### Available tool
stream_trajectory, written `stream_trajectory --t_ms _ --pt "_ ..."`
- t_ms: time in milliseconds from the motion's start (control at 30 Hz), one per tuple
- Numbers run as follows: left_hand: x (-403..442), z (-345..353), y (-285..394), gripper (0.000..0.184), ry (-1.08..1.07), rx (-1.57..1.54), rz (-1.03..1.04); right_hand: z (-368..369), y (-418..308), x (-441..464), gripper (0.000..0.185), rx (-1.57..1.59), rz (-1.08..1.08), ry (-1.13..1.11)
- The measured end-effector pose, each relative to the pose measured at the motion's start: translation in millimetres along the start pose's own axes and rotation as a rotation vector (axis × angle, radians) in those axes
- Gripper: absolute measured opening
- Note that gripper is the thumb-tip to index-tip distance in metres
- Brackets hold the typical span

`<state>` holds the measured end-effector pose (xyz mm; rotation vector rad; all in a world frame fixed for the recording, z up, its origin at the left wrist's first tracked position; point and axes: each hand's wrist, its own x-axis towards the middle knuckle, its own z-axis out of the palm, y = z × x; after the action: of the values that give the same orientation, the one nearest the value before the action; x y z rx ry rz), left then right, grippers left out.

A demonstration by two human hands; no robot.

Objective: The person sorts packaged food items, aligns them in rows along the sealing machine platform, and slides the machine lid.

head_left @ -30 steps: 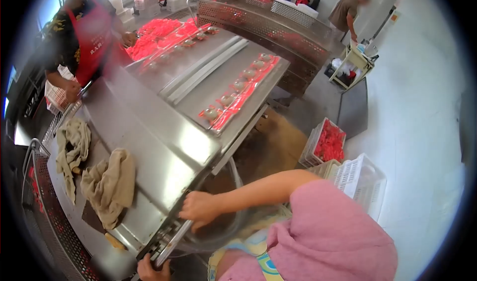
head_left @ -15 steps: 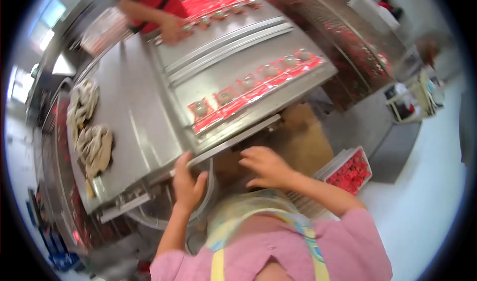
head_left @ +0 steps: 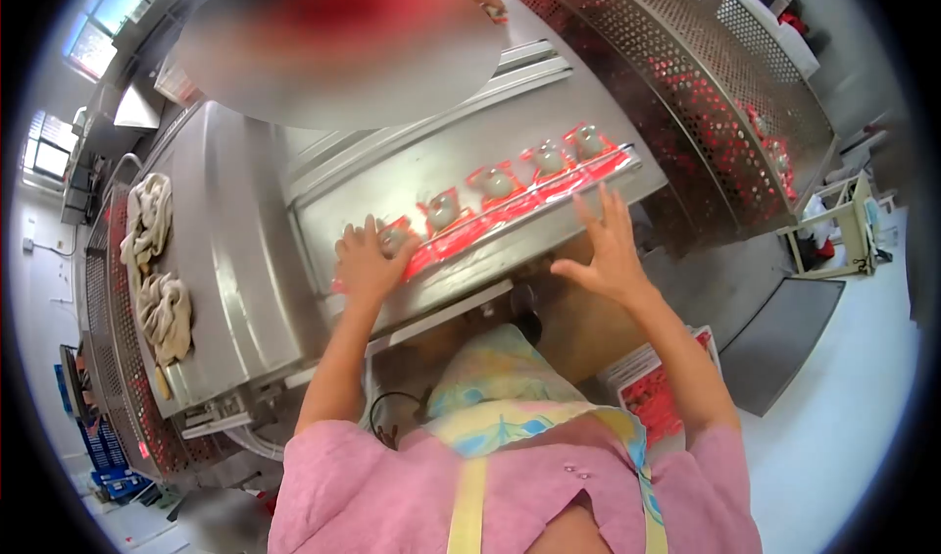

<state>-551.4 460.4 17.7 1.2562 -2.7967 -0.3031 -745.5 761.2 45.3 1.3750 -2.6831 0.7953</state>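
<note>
Five red-and-clear packets [head_left: 495, 183] are lined up along the near edge of the steel table [head_left: 549, 93], a pale round item seen in each! The left hand [head_left: 371, 265] is spread over the leftmost packet [head_left: 396, 233]; whether it is being touched cannot be told. The right hand [head_left: 610, 250] is fanned wide, nothing gripped, near the row's right end.

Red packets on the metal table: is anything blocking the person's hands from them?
Nothing visible does. The left hand is over the leftmost packet, though contact is unclear; the right hand is near the right end of the row, with no object between.
</note>
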Motion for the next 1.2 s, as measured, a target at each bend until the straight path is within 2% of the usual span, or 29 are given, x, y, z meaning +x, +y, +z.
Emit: stream_trajectory --t_ms 67,100,167,267,300,367,467,600,633,733,833,867,900,933,1000,1067,1133,1167,1200 --pt "15 3 20 0.097 -0.047 -0.076 -0.037 2 38 38 0.099 -0.078 0.035 0.051" --pt "19 14 25 0.097 0.093 -0.025 0.032 5 53 58 0.099 -0.116 0.088 0.008" --pt "31 17 39 0.098 0.01 -0.091 0.07 12 65 99 0.098 -0.196 0.168 -0.081" --pt "54 24 62 0.096 0.005 -0.17 0.091 29 60 145 0.092 -0.248 0.232 -0.406" --pt "58 21 72 0.094 0.001 -0.177 0.088 35 57 151 0.083 -0.339 0.179 -0.349" --pt "67 12 85 0.09 -0.015 -0.2 0.064 41 73 167 0.077 -0.124 0.115 -0.391" --pt "85 6 78 0.086 -0.171 -0.41 -0.144 41 100 189 0.068 0.072 0.133 -0.35" --pt "90 -3 49 0.06 -0.257 -1.092 -0.276 21 114 220 0.068 0.273 0.182 -0.301" --pt "90 -21 62 0.045 -0.389 -1.284 -0.28 17 116 229 0.069 0.325 0.207 -0.446" --pt "90 -13 91 0.045 -0.686 -1.381 -0.364 17 119 250 0.077 0.508 0.247 -0.829" --pt "80 2 138 0.048 -0.577 -1.334 -0.394 28 110 250 0.1 0.846 0.365 -1.129" --pt "82 9 146 0.049 -0.55 -1.295 -0.409 28 104 243 0.1 0.976 0.487 -1.168" --pt "85 7 163 0.05 -0.56 -1.379 -0.361 36 105 241 0.092 0.994 0.37 -1.183" --pt "89 5 177 0.05 -0.58 -1.466 -0.31 57 109 236 0.083 1.14 0.379 -1.233" --pt "100 41 149 0.046 -0.698 -1.788 -0.473 17 114 241 0.079 1.258 0.418 -1.197" --pt "101 33 162 0.05 -0.499 -1.813 -0.454 -1 130 249 0.075 1.335 0.485 -1.052" --pt "133 25 200 0.044 -0.498 -1.784 -0.321 -26 156 268 0.071 1.368 0.413 -0.869" --pt "153 15 229 0.051 -0.516 -1.851 -0.305 -44 172 279 0.068 1.374 0.369 -0.788" --pt "167 -4 276 0.059 -0.529 -2.03 -0.206 -73 194 289 0.071 1.285 0.26 -0.643"
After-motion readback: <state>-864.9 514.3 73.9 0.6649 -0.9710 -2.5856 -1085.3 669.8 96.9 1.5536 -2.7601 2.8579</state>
